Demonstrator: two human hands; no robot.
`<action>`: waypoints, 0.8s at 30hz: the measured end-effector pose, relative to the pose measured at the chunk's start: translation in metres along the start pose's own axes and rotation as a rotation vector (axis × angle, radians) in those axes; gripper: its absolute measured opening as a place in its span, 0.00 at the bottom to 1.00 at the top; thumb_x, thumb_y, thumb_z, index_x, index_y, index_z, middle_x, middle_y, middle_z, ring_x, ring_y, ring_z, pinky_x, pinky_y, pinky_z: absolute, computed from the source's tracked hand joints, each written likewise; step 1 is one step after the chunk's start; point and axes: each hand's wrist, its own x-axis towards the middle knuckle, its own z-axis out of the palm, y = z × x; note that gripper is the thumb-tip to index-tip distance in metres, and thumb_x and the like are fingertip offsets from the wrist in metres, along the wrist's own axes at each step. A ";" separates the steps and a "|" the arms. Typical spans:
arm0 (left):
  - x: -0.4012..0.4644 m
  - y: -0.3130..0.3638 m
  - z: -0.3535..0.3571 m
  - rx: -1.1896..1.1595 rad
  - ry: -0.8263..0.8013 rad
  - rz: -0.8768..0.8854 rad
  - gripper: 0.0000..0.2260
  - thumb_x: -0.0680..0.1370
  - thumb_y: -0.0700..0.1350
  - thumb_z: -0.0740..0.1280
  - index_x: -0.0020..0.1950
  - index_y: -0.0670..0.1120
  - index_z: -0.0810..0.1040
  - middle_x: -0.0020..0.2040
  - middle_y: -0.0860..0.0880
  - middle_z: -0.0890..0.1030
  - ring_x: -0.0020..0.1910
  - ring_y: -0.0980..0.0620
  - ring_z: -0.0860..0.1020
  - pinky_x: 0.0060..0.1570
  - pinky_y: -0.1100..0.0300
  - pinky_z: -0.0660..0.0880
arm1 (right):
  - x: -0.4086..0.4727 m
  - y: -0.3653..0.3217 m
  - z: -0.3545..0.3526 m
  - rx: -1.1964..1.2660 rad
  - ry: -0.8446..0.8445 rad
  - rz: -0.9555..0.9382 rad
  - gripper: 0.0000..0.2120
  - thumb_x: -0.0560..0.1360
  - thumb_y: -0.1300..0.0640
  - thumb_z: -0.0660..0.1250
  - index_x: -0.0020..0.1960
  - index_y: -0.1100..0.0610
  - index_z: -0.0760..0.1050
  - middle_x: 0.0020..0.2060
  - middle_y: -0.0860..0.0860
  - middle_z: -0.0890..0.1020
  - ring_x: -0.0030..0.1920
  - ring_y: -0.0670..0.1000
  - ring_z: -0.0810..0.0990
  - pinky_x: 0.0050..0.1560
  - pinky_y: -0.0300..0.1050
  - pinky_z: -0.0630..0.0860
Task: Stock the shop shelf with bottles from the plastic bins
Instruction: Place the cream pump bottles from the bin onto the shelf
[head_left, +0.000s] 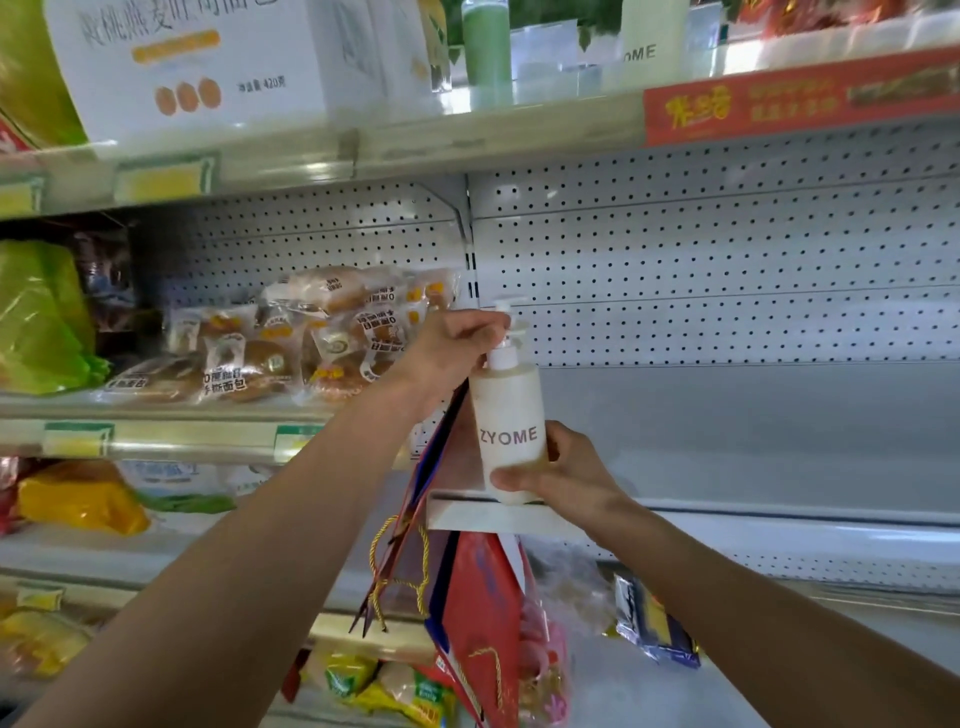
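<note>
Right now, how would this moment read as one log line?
step: placing | item: white ZYOME pump bottle | left hand: grips pump top | right hand: holds base | target: bare grey shelf

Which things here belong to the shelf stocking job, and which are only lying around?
Belong to the job:
pump bottle
left hand on its pump
right hand round its base
bare shelf

Lying about:
bread packets
red gift bag
green bottle above

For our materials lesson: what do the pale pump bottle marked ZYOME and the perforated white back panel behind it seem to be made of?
Pale pump bottle marked ZYOME: probably frosted, translucent plastic; a yellowish liquid shows dimly through its matte wall.
Perforated white back panel: likely painted sheet metal; flat, with regular punched holes and a smooth, faint sheen.
</note>
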 end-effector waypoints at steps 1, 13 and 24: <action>0.003 -0.003 -0.003 0.005 0.002 -0.007 0.12 0.80 0.38 0.64 0.63 0.40 0.78 0.60 0.47 0.80 0.55 0.54 0.78 0.50 0.69 0.78 | 0.006 0.002 0.004 -0.024 0.005 0.001 0.25 0.65 0.59 0.79 0.58 0.52 0.74 0.51 0.46 0.82 0.49 0.42 0.81 0.44 0.36 0.77; 0.041 -0.014 -0.010 0.233 -0.072 -0.003 0.11 0.80 0.41 0.64 0.63 0.47 0.79 0.60 0.49 0.80 0.59 0.53 0.77 0.65 0.55 0.73 | 0.064 0.014 0.016 -0.210 0.091 0.021 0.35 0.55 0.51 0.79 0.59 0.55 0.71 0.49 0.49 0.82 0.48 0.46 0.82 0.42 0.41 0.80; 0.070 -0.019 -0.005 0.284 -0.035 -0.040 0.11 0.81 0.42 0.63 0.61 0.49 0.80 0.62 0.49 0.79 0.59 0.50 0.78 0.64 0.57 0.73 | 0.081 0.012 0.015 -0.161 0.107 0.028 0.33 0.62 0.55 0.78 0.61 0.54 0.66 0.53 0.51 0.79 0.52 0.51 0.80 0.48 0.55 0.82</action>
